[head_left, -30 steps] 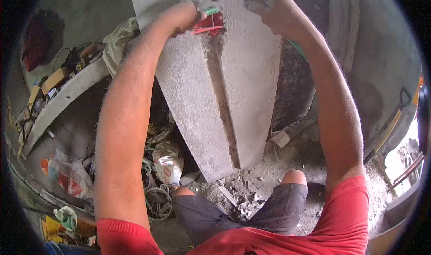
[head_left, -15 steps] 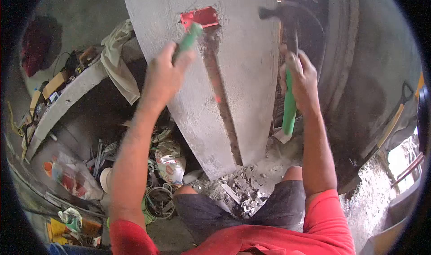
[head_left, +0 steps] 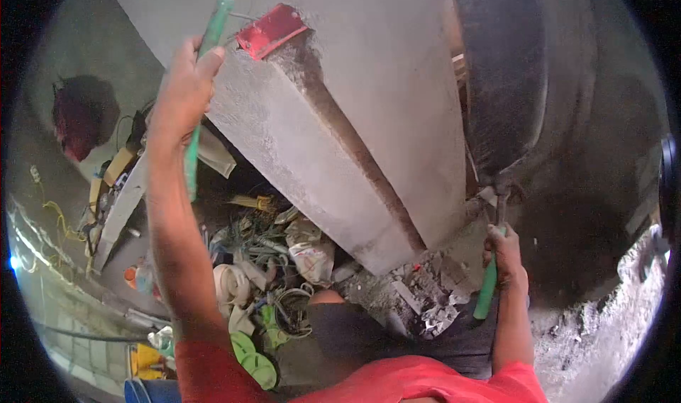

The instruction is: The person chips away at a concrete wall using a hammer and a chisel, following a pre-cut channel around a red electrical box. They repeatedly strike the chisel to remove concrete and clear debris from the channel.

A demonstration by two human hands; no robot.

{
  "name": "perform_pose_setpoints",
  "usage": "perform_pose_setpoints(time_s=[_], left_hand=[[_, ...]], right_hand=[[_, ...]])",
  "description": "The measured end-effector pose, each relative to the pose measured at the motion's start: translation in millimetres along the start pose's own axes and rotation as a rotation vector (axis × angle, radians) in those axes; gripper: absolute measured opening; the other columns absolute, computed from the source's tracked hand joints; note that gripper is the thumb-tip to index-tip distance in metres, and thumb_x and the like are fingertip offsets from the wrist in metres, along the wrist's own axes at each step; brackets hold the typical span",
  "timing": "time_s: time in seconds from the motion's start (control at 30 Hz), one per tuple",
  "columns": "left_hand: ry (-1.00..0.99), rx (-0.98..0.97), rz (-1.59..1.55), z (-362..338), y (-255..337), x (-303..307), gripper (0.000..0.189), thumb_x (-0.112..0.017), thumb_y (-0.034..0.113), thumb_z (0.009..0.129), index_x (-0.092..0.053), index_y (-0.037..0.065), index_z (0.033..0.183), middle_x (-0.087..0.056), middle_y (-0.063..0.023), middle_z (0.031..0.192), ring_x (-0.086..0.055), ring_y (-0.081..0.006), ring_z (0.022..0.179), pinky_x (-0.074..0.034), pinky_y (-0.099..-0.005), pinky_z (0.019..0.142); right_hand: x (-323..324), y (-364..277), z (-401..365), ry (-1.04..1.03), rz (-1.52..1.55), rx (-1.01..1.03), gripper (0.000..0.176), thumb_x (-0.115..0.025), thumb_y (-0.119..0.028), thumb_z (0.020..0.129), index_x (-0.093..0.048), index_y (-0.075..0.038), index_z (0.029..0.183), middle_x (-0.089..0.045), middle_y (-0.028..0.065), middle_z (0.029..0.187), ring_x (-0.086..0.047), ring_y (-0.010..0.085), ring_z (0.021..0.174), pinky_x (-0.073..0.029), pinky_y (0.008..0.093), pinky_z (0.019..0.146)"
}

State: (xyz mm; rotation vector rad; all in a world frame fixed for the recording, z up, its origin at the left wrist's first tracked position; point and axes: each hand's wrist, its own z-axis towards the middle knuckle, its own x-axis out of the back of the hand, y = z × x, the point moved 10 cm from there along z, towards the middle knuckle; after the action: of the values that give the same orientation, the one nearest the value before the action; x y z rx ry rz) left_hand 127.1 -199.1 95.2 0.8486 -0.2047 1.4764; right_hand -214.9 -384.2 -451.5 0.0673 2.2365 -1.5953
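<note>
My left hand [head_left: 186,84] is closed around a length of green plastic pipe [head_left: 215,29], whose upper end stands just left of a red electrical box [head_left: 278,29]. The box is set into a grey plastered wall panel [head_left: 397,70], and a rough groove [head_left: 355,148] runs down from it to the floor. Lower right, my right hand [head_left: 505,250] grips the green handle of a claw hammer [head_left: 489,289]. The hammer's dark head [head_left: 504,189] points up, away from the wall box.
Broken plaster rubble [head_left: 425,297] lies at the foot of the panel. To the left are a white sack [head_left: 310,250], green plastic lids [head_left: 259,367] and tangled scraps. A dark upright tyre-like shape [head_left: 507,70] stands right of the panel.
My left hand has moved left, swinging the pipe from pointing at the box to upright beside it. The hammer in my right hand has dropped lower. The view has turned.
</note>
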Motion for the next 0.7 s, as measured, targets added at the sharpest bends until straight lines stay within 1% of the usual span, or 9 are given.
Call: perform_pose_setpoints(time_s=[0.07, 0.13, 0.17, 0.23, 0.33, 0.37, 0.43, 0.57, 0.7], left_hand=[[-0.038, -0.024, 0.203, 10, -4, 4, 0.049, -0.058, 0.041, 0.095, -0.055, 0.005, 0.128, -0.062, -0.0051, 0.082, -0.058, -0.014, 0.064, -0.047, -0.0284, 0.055], [0.061, -0.429, 0.748, 12, 20, 0, 0.046, -0.052, 0.041, 0.098, -0.056, 0.006, 0.128, -0.069, -0.0185, 0.1, -0.068, -0.0342, 0.09, -0.053, -0.0457, 0.078], [0.094, -0.419, 0.753, 11, 18, 6, 0.046, -0.052, 0.041, 0.098, -0.056, 0.006, 0.128, -0.069, -0.0185, 0.1, -0.068, -0.0342, 0.09, -0.053, -0.0457, 0.078], [-0.041, -0.181, 0.852, 8, 8, -9, 0.043, -0.052, 0.036, 0.099, -0.055, 0.009, 0.133, -0.062, -0.0239, 0.122, -0.06, -0.0447, 0.109, -0.047, -0.0513, 0.095], [-0.024, -0.093, 0.785, 6, 2, -10, 0.034, -0.049, 0.028, 0.1, -0.061, 0.009, 0.126, -0.062, -0.0216, 0.125, -0.06, -0.0404, 0.112, -0.048, -0.0502, 0.095], [-0.01, -0.091, 0.777, 9, -12, -9, 0.034, -0.049, 0.028, 0.1, -0.061, 0.009, 0.126, -0.062, -0.0216, 0.125, -0.06, -0.0404, 0.112, -0.048, -0.0502, 0.095], [0.022, -0.42, 0.819, 9, -15, -20, 0.03, -0.048, 0.02, 0.099, -0.064, 0.008, 0.121, -0.059, -0.018, 0.131, -0.058, -0.0372, 0.117, -0.048, -0.0484, 0.096], [-0.06, -0.426, 0.8, 20, -18, -24, 0.03, -0.046, 0.014, 0.098, -0.064, 0.007, 0.121, -0.058, -0.0153, 0.133, -0.057, -0.0351, 0.119, -0.048, -0.0477, 0.096], [-0.145, -0.307, 0.763, 30, 8, -15, 0.026, -0.051, 0.016, 0.095, -0.065, 0.006, 0.115, -0.064, -0.0196, 0.118, -0.062, -0.0374, 0.109, -0.05, -0.05, 0.091]], right_hand=[[3, -13, 3, 0.027, -0.075, 0.017, 0.025, -0.062, -0.021, 0.09, -0.053, -0.009, 0.111, -0.048, 0.0006, 0.066, -0.046, 0.0116, 0.045, -0.038, 0.0276, 0.039], [8, -22, 7, 0.02, -0.044, 0.046, 0.024, -0.065, -0.023, 0.089, -0.055, -0.008, 0.106, -0.052, 0.0024, 0.07, -0.049, 0.0132, 0.049, -0.041, 0.0289, 0.041], [8, -22, 10, 0.015, 0.038, 0.052, 0.025, -0.064, -0.021, 0.088, -0.055, -0.007, 0.107, -0.052, 0.0023, 0.07, -0.049, 0.0133, 0.048, -0.041, 0.0293, 0.041], [7, -29, 22, -0.005, -0.006, 0.113, 0.026, -0.064, -0.021, 0.088, -0.055, -0.006, 0.107, -0.052, 0.0025, 0.069, -0.049, 0.0132, 0.048, -0.041, 0.0293, 0.041], [-1, -50, 26, 0.023, -0.066, 0.123, 0.034, -0.066, -0.02, 0.086, -0.056, 0.0, 0.113, -0.058, 0.006, 0.076, -0.056, 0.0154, 0.056, -0.044, 0.0302, 0.046], [-9, -71, 27, 0.024, -0.211, 0.234, 0.038, -0.066, -0.02, 0.086, -0.056, 0.002, 0.116, -0.061, 0.0081, 0.081, -0.057, 0.0162, 0.06, -0.046, 0.0307, 0.051], [-29, -113, 17, 0.032, -0.369, 0.35, 0.043, -0.066, -0.021, 0.086, -0.056, 0.004, 0.119, -0.063, 0.0102, 0.086, -0.059, 0.017, 0.065, -0.048, 0.0312, 0.055], [-114, -248, -31, -0.027, -0.674, 0.818, 0.046, -0.063, -0.022, 0.088, -0.055, 0.004, 0.124, -0.063, 0.0116, 0.092, -0.058, 0.0171, 0.075, -0.048, 0.0317, 0.064], [-227, -378, -111, -0.183, -0.715, 1.207, 0.049, -0.057, -0.017, 0.09, -0.052, -0.003, 0.137, -0.057, 0.0111, 0.099, -0.053, 0.0177, 0.086, -0.044, 0.0315, 0.074]])
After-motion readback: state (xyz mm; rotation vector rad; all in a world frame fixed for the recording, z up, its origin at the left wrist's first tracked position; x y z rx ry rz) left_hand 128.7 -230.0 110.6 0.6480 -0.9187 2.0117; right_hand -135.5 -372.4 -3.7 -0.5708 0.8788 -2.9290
